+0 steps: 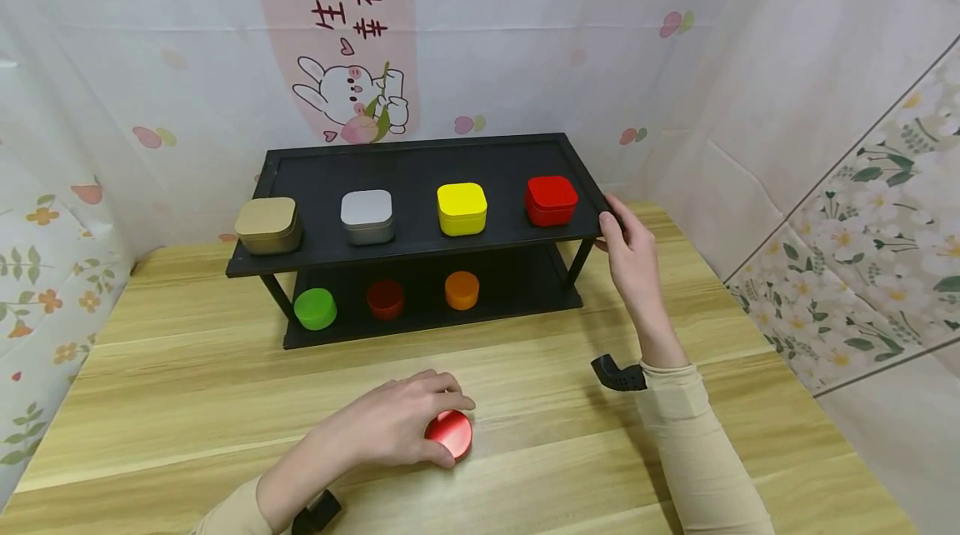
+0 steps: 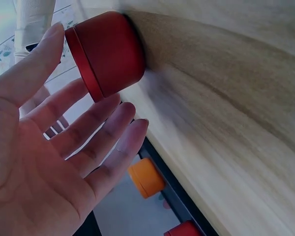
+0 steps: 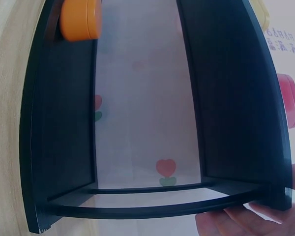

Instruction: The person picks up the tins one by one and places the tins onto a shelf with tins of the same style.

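Note:
A round red tin (image 1: 449,435) is at the front middle of the wooden table. My left hand (image 1: 405,418) holds it between thumb and fingers, the thumb at its near side. In the left wrist view the red tin (image 2: 105,54) has its base at the table surface, and the thumb and fingers are at its lid edge. A black two-tier shelf (image 1: 420,160) stands behind. My right hand (image 1: 632,256) grips the right end of its upper tier, thumb on top and fingers beneath; in the right wrist view, the fingers (image 3: 241,221) show under that end.
On the upper tier are square tins: gold (image 1: 268,227), silver (image 1: 367,217), yellow (image 1: 462,208) and red (image 1: 551,200). Round tins, green (image 1: 315,308), dark red (image 1: 386,299) and orange (image 1: 461,290), sit on the lower tier. A patterned cloth (image 1: 525,60) hangs behind.

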The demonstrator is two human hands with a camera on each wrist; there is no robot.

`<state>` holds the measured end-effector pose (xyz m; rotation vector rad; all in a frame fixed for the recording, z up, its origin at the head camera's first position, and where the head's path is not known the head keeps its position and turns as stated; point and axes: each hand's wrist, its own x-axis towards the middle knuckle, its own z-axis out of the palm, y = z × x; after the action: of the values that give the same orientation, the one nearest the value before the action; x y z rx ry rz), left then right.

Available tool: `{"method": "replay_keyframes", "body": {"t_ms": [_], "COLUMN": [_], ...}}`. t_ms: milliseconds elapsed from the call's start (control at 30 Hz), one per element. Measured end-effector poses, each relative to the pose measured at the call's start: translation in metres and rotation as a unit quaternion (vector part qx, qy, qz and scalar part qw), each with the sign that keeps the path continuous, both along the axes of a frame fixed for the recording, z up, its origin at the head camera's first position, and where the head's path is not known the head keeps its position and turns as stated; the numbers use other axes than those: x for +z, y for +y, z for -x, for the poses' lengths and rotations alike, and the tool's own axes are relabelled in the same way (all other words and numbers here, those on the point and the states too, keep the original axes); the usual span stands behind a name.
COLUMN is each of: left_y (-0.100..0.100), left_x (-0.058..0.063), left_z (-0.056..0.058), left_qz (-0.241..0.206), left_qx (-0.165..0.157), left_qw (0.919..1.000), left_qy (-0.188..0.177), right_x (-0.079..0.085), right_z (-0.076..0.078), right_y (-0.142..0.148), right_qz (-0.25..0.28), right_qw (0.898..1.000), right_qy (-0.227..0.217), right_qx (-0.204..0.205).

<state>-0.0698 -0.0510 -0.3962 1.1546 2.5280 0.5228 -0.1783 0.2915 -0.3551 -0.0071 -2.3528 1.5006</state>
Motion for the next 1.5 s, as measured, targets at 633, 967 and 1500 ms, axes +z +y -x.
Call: {"method": "replay_keyframes", "body": {"t_ms": [633,967,1500], "left_y": [0.003,0.005,0.02], "left_x": [0.0,0.0,0.013], "left_z": [-0.002,0.0,0.014], "left_qz": [-0.008,-0.019,-0.03], "left_qx": [-0.029,-0.036,-0.032], "left_qw": [0.9993,0.9992,0.9987], "left_qy": [-0.021,-0.003,0.026], "right_x": [0.0,-0.001,0.002], "right_z": [0.001,0.001,-0.001], "right_y": [0.0,0.0,-0.002], "right_qz": [0.004,0.008,0.015], "right_qw": [1.0,1.0,1.0], "right_qy": [0.001,0.003,0.003], "right_qx": [0.004,0.006,0.007]}}
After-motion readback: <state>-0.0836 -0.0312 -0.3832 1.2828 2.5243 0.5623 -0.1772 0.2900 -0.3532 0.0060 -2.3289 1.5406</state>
